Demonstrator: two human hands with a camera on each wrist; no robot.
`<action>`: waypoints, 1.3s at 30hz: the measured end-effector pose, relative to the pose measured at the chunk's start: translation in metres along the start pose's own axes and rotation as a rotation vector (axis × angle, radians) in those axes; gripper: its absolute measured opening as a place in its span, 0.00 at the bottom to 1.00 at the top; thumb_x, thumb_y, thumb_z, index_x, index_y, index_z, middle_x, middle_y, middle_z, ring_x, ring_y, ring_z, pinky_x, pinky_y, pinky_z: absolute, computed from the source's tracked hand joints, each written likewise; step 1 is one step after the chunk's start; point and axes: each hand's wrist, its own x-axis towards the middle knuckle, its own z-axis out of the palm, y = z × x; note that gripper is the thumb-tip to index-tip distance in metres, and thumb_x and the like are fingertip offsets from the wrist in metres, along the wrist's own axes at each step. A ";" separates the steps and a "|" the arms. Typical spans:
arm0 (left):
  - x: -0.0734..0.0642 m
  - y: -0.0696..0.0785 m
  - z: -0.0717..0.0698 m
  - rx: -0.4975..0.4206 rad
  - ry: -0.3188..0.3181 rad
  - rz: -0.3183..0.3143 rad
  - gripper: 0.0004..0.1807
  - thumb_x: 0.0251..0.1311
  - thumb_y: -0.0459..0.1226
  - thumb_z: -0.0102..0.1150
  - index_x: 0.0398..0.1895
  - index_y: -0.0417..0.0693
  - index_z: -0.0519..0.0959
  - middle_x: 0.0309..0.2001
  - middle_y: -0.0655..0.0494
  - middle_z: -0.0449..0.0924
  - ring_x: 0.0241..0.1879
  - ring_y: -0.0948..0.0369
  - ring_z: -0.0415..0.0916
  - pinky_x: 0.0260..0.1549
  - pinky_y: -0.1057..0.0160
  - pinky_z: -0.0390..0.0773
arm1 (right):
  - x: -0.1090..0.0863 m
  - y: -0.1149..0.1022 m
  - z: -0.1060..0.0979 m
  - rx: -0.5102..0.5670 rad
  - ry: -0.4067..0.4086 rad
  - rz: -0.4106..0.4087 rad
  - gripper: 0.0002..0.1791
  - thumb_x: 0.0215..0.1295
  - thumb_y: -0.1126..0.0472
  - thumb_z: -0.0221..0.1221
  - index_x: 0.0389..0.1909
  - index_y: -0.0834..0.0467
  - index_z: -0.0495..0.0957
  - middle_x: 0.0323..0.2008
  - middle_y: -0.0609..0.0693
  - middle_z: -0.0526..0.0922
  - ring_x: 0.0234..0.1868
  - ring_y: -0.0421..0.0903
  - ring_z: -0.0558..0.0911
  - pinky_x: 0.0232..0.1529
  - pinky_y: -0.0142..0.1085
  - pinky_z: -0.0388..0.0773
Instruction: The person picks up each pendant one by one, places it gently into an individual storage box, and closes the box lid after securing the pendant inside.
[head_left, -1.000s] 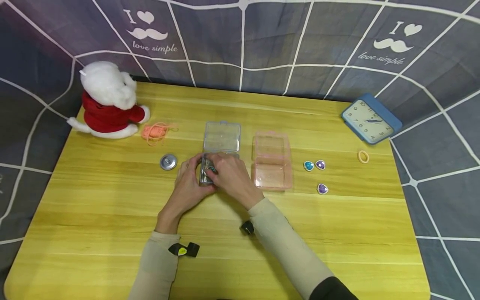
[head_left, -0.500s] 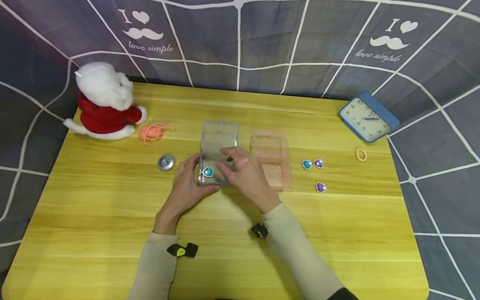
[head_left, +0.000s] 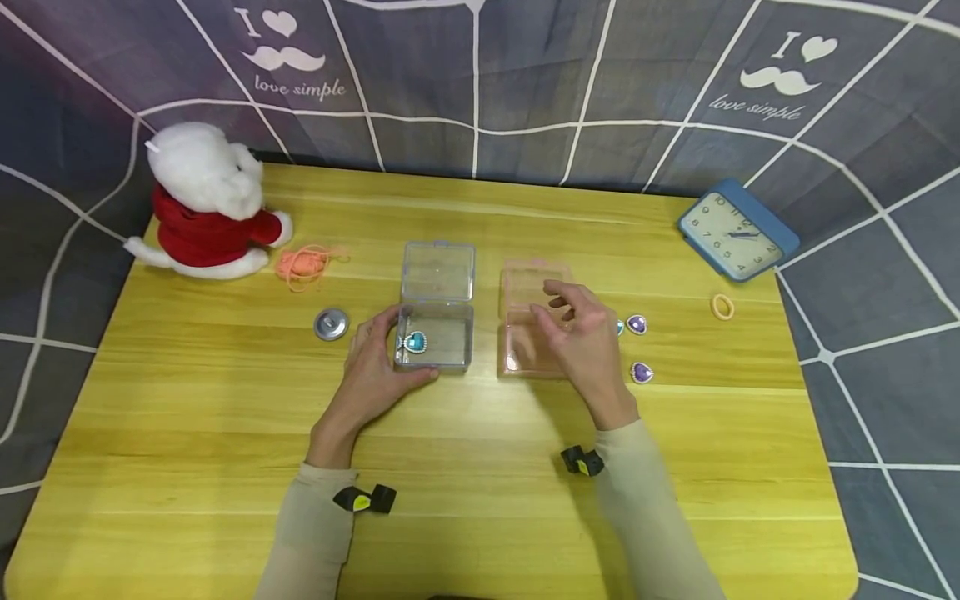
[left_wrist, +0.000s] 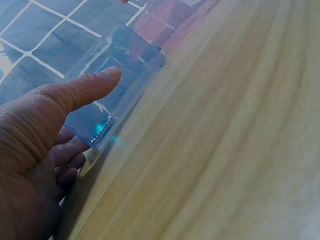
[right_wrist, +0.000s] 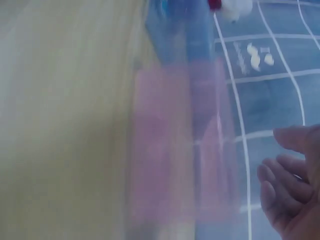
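Note:
A clear plastic box (head_left: 442, 340) lies on the wooden table (head_left: 480, 467) with its lid (head_left: 438, 272) folded back. A teal heart gem (head_left: 415, 342) lies inside at the left end. My left hand (head_left: 384, 354) grips the box's left end, thumb along the front wall; the left wrist view shows the thumb (left_wrist: 85, 87) against the box (left_wrist: 120, 65) and the gem (left_wrist: 102, 127). My right hand (head_left: 572, 315) hovers empty, fingers loosely curled, over the open pink box (head_left: 525, 350). Beside it lie two purple gems (head_left: 637, 324) (head_left: 642, 372) and a teal one, mostly hidden.
A white plush bear in red (head_left: 210, 200) sits at the back left, with orange string (head_left: 303, 262) and a round metal cap (head_left: 333, 324) near it. A blue clock (head_left: 737, 231) and a yellow ring (head_left: 723, 307) are at the right.
My right hand has left the clear box and moved right, over the pink box. The teal gem now lies uncovered in the clear box. My left hand has stayed put.

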 end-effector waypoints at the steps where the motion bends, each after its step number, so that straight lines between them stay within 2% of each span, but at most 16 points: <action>1: 0.000 0.000 0.000 -0.001 -0.001 -0.001 0.61 0.47 0.50 0.85 0.82 0.56 0.57 0.78 0.43 0.64 0.74 0.46 0.54 0.71 0.33 0.56 | -0.002 0.005 -0.005 -0.007 0.013 0.014 0.18 0.63 0.67 0.74 0.51 0.70 0.85 0.47 0.63 0.89 0.40 0.58 0.88 0.38 0.49 0.87; 8: 0.001 0.001 0.001 0.007 0.003 -0.005 0.61 0.48 0.52 0.84 0.83 0.57 0.57 0.78 0.44 0.64 0.74 0.45 0.55 0.70 0.32 0.58 | -0.025 0.040 -0.035 -0.056 0.092 0.099 0.17 0.63 0.69 0.73 0.51 0.72 0.84 0.46 0.66 0.89 0.40 0.60 0.88 0.37 0.51 0.86; 15: -0.001 -0.001 0.000 0.009 0.001 -0.005 0.62 0.48 0.54 0.84 0.83 0.56 0.56 0.78 0.44 0.64 0.74 0.45 0.55 0.70 0.31 0.57 | -0.055 0.065 -0.059 -0.070 0.154 0.267 0.17 0.64 0.69 0.72 0.52 0.69 0.85 0.47 0.64 0.88 0.46 0.60 0.86 0.42 0.36 0.79; 18: 0.000 -0.001 0.000 -0.001 0.000 -0.011 0.62 0.48 0.54 0.84 0.83 0.58 0.56 0.79 0.45 0.64 0.74 0.46 0.55 0.70 0.31 0.57 | -0.065 0.072 -0.067 -0.088 0.187 0.318 0.17 0.63 0.69 0.72 0.53 0.69 0.85 0.48 0.64 0.88 0.48 0.59 0.85 0.46 0.37 0.77; 22: 0.001 0.000 -0.001 -0.007 0.002 -0.012 0.61 0.47 0.53 0.85 0.83 0.59 0.57 0.78 0.44 0.64 0.74 0.46 0.55 0.70 0.30 0.57 | -0.078 0.080 -0.076 -0.131 0.218 0.339 0.18 0.63 0.69 0.73 0.53 0.70 0.85 0.48 0.64 0.88 0.50 0.60 0.84 0.48 0.43 0.77; 25: 0.002 0.000 -0.002 -0.003 0.001 -0.007 0.62 0.47 0.52 0.85 0.83 0.57 0.57 0.78 0.43 0.64 0.74 0.45 0.54 0.70 0.31 0.57 | -0.086 0.082 -0.081 -0.154 0.212 0.383 0.20 0.63 0.67 0.73 0.54 0.69 0.84 0.50 0.64 0.88 0.51 0.61 0.83 0.51 0.47 0.78; 32: 0.002 -0.002 0.000 0.008 0.002 -0.006 0.62 0.47 0.53 0.85 0.83 0.55 0.56 0.78 0.43 0.64 0.74 0.45 0.54 0.70 0.30 0.56 | -0.103 0.089 -0.082 -0.147 0.134 0.499 0.28 0.64 0.60 0.75 0.62 0.67 0.80 0.57 0.63 0.85 0.58 0.63 0.81 0.62 0.56 0.75; 39: 0.002 0.000 0.002 0.011 0.003 0.007 0.63 0.47 0.52 0.85 0.83 0.53 0.56 0.78 0.43 0.65 0.75 0.45 0.53 0.72 0.31 0.55 | -0.115 0.099 -0.076 -0.145 0.135 0.501 0.33 0.59 0.61 0.77 0.64 0.66 0.79 0.59 0.62 0.84 0.66 0.63 0.77 0.70 0.58 0.69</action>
